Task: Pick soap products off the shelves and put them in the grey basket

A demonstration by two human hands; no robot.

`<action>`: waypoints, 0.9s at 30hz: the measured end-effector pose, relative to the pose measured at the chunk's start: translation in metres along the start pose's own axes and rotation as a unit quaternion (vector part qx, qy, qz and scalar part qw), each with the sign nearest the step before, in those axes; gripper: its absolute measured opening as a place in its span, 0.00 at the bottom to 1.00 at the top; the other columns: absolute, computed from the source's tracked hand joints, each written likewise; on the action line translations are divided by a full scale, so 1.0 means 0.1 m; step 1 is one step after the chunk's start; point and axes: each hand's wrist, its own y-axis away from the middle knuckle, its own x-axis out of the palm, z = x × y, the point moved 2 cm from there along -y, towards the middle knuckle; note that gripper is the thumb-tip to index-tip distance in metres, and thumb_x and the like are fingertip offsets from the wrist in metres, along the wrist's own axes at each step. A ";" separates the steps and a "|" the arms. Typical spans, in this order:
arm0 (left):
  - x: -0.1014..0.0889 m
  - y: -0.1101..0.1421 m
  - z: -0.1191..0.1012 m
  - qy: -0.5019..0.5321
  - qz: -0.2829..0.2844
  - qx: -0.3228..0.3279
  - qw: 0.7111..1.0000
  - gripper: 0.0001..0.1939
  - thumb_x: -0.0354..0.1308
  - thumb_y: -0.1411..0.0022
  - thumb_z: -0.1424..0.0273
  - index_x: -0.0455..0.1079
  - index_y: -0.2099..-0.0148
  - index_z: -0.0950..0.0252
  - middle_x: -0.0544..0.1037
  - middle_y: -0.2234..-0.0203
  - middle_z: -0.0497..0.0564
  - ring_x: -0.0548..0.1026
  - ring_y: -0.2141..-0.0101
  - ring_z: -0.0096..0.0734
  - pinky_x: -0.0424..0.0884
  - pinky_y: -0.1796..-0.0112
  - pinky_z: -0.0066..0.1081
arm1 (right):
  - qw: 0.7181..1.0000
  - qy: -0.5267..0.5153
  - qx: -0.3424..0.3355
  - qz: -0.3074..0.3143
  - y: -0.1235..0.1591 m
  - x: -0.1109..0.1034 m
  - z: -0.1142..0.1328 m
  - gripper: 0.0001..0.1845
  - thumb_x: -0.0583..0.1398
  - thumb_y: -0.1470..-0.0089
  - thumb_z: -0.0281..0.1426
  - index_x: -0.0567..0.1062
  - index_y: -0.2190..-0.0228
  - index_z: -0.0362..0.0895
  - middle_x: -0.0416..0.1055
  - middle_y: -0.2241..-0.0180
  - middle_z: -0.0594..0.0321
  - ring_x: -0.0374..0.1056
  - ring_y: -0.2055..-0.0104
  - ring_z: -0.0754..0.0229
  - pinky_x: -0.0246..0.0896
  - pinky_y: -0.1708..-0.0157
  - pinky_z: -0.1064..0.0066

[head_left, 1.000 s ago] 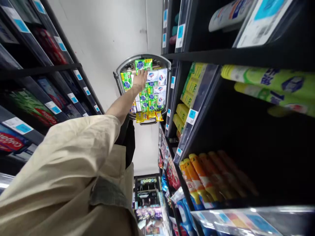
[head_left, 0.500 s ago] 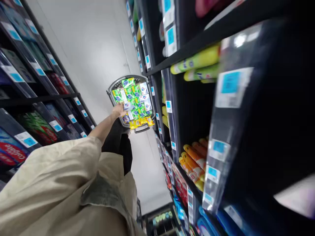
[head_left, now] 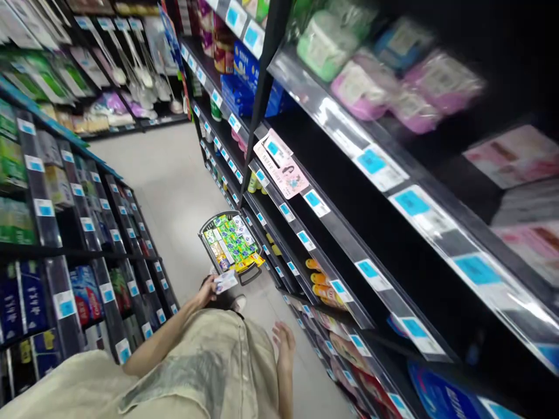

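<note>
White pack (head_left: 226, 281) above floor, just in front of basket (head_left: 212, 222), pinched between thumb and fingers of left hand (head_left: 208, 291). Right hand (head_left: 283, 337) bare, fingers loosely spread, holding nothing, near right-side shelving (head_left: 325, 212). Basket on floor, filled with green packs (head_left: 239, 240); yellow packs (head_left: 250, 262) along near edge, beside handle (head_left: 250, 281). Orange bottles (head_left: 325, 286) lie on right-side shelving; pink card (head_left: 286, 173) hangs at shelf edge. Toothpaste boxes (head_left: 86, 294) on left-side shelving (head_left: 50, 250). Pale shoe (head_left: 239, 302) below pack.
</note>
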 end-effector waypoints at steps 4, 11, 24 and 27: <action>0.66 0.31 -0.22 -0.002 0.072 0.061 0.996 0.30 0.53 0.61 0.67 0.68 0.50 0.49 0.58 0.78 0.43 0.66 0.81 0.32 0.61 0.81 0.30 | 0.994 -0.094 -0.042 -0.046 -0.04 0.08 -0.11 0.34 0.53 0.48 0.71 0.72 0.59 0.57 0.80 0.56 0.57 0.79 0.53 0.37 0.75 0.56 0.45; 1.27 0.60 -0.80 -0.039 0.146 0.161 0.975 0.43 0.53 0.59 0.72 0.64 0.37 0.51 0.75 0.61 0.51 0.75 0.66 0.37 0.72 0.72 0.33 | 0.972 -0.157 -0.131 -0.114 -0.17 0.15 0.15 0.31 0.62 0.49 0.55 0.75 0.54 0.44 0.78 0.49 0.48 0.72 0.45 0.43 0.64 0.39 0.53; 1.06 1.27 -0.99 0.118 0.180 0.313 0.925 0.44 0.73 0.43 0.58 0.56 0.31 0.52 0.62 0.30 0.61 0.69 0.36 0.52 0.74 0.43 0.46 | 0.883 -0.348 -0.245 -0.195 0.21 -0.01 0.54 0.22 0.57 0.40 0.48 0.79 0.67 0.43 0.81 0.67 0.56 0.75 0.65 0.53 0.69 0.61 0.64; 1.12 1.33 -0.93 0.203 0.155 0.311 0.915 0.41 0.80 0.50 0.57 0.67 0.38 0.58 0.71 0.36 0.61 0.74 0.42 0.49 0.76 0.50 0.39 | 0.868 -0.369 -0.261 -0.206 0.27 -0.03 0.50 0.21 0.57 0.41 0.47 0.80 0.70 0.43 0.81 0.69 0.57 0.75 0.67 0.53 0.68 0.64 0.64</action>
